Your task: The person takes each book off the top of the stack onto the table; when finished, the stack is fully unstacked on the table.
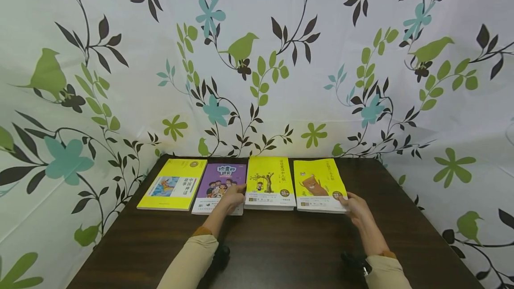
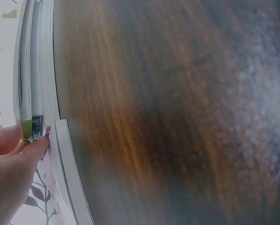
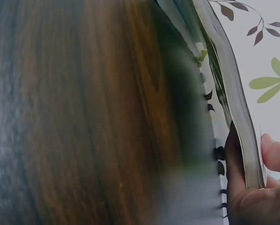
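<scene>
Four flat books lie in a row in the head view. At the right end, my right hand (image 1: 358, 208) pinches the lower right corner of a yellow book with a brown cartoon figure (image 1: 315, 186). In the right wrist view, that book's page edges (image 3: 243, 126) sit between thumb and fingers. My left hand (image 1: 233, 197) reaches over a purple book (image 1: 226, 171), its fingertips touching the left side of a yellow book with a tree (image 1: 257, 191). The left wrist view shows the fingers (image 2: 36, 149) against the side of stacked books (image 2: 47, 70).
A yellow book with a blue picture (image 1: 180, 168) lies at the left end of the row. The dark wooden table (image 1: 281, 244) extends in front. Behind the books hangs a white curtain (image 1: 289, 101) with leaves and birds.
</scene>
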Action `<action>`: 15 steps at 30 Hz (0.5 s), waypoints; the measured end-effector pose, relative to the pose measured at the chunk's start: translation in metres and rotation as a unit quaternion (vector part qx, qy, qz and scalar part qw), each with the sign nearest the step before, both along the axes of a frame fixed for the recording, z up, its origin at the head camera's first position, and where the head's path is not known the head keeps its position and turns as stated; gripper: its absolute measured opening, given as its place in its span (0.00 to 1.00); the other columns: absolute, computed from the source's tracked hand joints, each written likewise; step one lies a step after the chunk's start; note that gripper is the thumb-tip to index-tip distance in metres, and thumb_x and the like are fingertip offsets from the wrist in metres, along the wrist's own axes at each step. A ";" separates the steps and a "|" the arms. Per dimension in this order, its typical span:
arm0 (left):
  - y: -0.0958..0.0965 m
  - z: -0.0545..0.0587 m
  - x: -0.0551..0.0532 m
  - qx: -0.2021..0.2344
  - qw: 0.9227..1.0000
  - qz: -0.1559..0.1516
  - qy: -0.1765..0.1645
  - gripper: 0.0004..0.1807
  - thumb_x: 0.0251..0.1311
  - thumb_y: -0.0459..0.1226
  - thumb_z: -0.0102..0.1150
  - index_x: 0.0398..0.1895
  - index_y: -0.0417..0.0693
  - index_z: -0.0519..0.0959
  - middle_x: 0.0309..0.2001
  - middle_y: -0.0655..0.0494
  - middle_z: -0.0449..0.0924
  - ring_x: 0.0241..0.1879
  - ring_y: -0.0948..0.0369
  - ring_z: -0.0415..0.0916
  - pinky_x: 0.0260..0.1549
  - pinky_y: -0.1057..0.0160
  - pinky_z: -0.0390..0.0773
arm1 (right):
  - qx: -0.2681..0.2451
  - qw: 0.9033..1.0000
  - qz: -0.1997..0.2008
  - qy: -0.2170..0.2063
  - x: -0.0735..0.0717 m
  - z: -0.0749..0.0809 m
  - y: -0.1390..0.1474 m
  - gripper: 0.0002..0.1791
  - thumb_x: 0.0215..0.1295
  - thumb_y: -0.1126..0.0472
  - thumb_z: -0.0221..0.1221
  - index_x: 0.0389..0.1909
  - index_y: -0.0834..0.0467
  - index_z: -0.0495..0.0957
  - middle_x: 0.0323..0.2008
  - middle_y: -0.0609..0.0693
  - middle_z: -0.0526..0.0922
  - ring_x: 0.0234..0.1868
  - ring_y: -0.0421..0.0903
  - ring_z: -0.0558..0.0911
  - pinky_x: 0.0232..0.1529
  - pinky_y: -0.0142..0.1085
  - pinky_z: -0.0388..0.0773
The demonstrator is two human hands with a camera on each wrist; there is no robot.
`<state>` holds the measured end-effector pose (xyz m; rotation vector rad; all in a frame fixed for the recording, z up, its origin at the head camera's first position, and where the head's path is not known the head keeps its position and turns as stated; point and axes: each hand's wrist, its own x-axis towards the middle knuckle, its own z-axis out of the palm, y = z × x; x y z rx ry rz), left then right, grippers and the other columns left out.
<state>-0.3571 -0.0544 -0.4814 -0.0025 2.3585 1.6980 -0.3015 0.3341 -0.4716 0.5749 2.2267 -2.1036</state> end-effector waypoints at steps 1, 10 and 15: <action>0.000 0.000 0.000 -0.001 1.000 0.000 0.000 0.41 0.48 0.17 0.47 0.72 0.36 0.60 0.71 0.34 0.59 0.70 0.45 0.57 0.50 0.57 0.72 | 0.002 1.000 -0.001 -0.003 -0.001 -0.001 0.001 0.37 0.72 0.64 0.52 0.74 0.72 0.46 0.45 0.58 0.75 0.31 0.37 0.79 0.33 0.28 0.78; 0.001 -0.001 0.001 0.000 1.000 -0.002 0.004 0.41 0.47 0.16 0.46 0.72 0.36 0.60 0.71 0.34 0.59 0.70 0.44 0.56 0.47 0.59 0.74 | 0.022 0.999 -0.008 -0.022 -0.011 -0.010 0.002 0.36 0.71 0.65 0.53 0.72 0.74 0.49 0.48 0.63 0.75 0.31 0.39 0.79 0.32 0.30 0.78; 0.002 0.001 0.003 -0.003 1.000 0.003 -0.001 0.41 0.48 0.17 0.46 0.72 0.37 0.60 0.71 0.35 0.59 0.71 0.44 0.55 0.50 0.57 0.72 | 0.066 0.997 -0.024 -0.035 -0.018 -0.013 -0.001 0.35 0.71 0.62 0.53 0.71 0.74 0.52 0.50 0.66 0.75 0.31 0.40 0.79 0.31 0.30 0.78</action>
